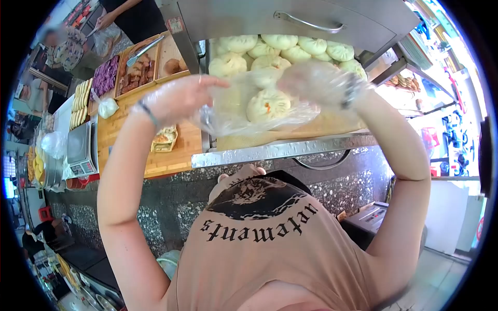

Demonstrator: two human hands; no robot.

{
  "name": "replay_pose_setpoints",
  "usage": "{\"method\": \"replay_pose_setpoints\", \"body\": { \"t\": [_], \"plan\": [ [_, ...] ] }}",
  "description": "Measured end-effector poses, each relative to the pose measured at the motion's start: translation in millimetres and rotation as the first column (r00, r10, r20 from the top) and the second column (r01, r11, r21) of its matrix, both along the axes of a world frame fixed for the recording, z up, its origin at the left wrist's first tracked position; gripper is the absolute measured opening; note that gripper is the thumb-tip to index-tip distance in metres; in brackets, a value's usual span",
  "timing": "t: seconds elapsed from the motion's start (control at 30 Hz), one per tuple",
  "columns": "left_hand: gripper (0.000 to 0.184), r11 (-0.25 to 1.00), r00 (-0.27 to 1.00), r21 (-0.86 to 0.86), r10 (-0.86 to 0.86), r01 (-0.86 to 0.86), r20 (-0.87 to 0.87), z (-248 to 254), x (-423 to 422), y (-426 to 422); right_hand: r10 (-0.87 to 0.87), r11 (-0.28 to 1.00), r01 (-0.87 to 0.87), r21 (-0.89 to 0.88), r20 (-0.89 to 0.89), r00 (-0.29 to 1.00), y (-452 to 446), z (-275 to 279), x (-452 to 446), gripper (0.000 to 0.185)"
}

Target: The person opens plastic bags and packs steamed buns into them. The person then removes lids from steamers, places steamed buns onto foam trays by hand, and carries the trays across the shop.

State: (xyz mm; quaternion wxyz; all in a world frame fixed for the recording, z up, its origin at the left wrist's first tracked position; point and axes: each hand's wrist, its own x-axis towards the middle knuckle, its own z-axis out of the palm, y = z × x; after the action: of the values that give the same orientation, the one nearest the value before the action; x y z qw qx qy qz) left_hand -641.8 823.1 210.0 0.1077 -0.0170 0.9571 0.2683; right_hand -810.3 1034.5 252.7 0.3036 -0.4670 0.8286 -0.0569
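Sheer plastic covers both of my hands over a steamer drawer (244, 144) of pale steamed buns. My left hand (188, 94), closed on one side of a clear plastic bag (220, 124), is at the drawer's left edge. My right hand (319, 85) is curled at the bag's other side, its fingers smeared by motion. Between the hands lies a bun with orange filling showing (268, 105), partly seen through the plastic. Behind it is another steamed bun (270, 63), close to my right fingertips. Whether either bun is inside the bag I cannot tell.
Above the drawer is a steel front with a handle (310, 23). On the wooden counter (179, 155) sit a small food tray (165, 139), tongs (145, 50) over browned meat, and shredded purple vegetable (105, 76). A scale (81, 147) stands left. Other people are at upper left.
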Motion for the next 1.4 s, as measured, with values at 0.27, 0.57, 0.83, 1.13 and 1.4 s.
{"method": "replay_pose_setpoints", "body": {
  "t": [0.27,0.57,0.83,1.13,1.4],
  "plan": [
    [0.053,0.998,0.966,-0.014,0.050,-0.056,-0.253,-2,28,23,0.030,0.791,-0.444,-0.421,-0.698,0.716,-22,-87,-60,0.045],
    [0.040,0.927,0.862,-0.231,0.155,-0.296,-0.482,-11,49,29,-0.298,0.945,0.256,-0.202,-0.213,0.931,-41,-80,-36,0.066],
    [0.023,0.914,0.872,0.172,0.402,-0.367,-0.278,-28,27,-6,-0.265,0.505,-0.309,-0.806,-0.486,0.833,18,-17,-20,0.057],
    [0.016,0.995,0.808,-0.054,0.037,-0.085,-0.588,-18,22,-8,0.230,0.959,-0.276,-0.063,-0.392,0.891,-44,-34,43,0.040],
    [0.016,0.922,0.899,-0.260,0.164,-0.286,-0.407,-13,54,-21,0.398,0.892,-0.449,0.055,-0.564,0.724,57,26,24,0.027]
  ]
}}
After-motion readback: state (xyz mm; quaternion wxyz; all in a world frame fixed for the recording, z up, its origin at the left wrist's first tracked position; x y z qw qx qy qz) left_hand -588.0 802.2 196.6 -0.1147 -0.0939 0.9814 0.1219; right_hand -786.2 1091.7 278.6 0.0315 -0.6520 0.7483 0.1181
